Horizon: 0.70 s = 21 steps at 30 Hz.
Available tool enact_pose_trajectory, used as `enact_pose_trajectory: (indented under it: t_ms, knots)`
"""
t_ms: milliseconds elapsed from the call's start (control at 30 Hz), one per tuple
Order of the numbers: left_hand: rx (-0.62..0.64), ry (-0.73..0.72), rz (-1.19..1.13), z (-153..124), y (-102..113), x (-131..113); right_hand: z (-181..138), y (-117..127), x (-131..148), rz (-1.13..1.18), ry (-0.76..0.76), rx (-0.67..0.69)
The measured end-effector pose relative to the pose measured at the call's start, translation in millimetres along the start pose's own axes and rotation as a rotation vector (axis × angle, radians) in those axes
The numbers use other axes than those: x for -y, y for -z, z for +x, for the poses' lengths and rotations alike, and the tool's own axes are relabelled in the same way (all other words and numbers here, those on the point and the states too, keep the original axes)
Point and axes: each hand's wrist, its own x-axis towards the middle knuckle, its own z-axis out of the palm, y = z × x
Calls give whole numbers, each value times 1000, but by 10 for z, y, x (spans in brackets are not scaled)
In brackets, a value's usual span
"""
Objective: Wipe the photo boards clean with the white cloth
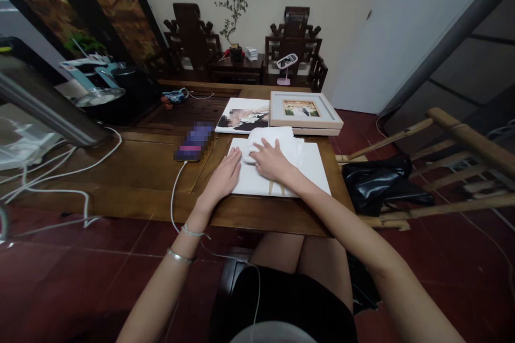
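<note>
A white flat panel (309, 169) lies on the wooden table (132, 171) in front of me. My left hand (223, 176) rests flat on the panel's left edge, fingers stretched out. My right hand (270, 161) presses down on a crumpled white cloth (277, 138) that lies on the panel's far part, fingers spread over it. Beyond the cloth lie a photo print (241, 116) and a framed picture (304, 111) in a pale frame.
A phone (195, 142) with a white cable (174, 193) lies left of the panel. More white cables trail over the table's left side. A black bag (378, 182) sits on a wooden rack at right. Dark carved chairs and a small plant stand at the far wall.
</note>
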Motion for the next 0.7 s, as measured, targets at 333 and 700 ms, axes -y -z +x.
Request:
enact_pose_trajectory:
  t_ms: [333,700]
  knots:
    - [-8,-1,5,-1,-1,12,-560,99,403,-27,185,70]
    - [-15,-17,35,6,10,-6,-863,216,455,120,224,104]
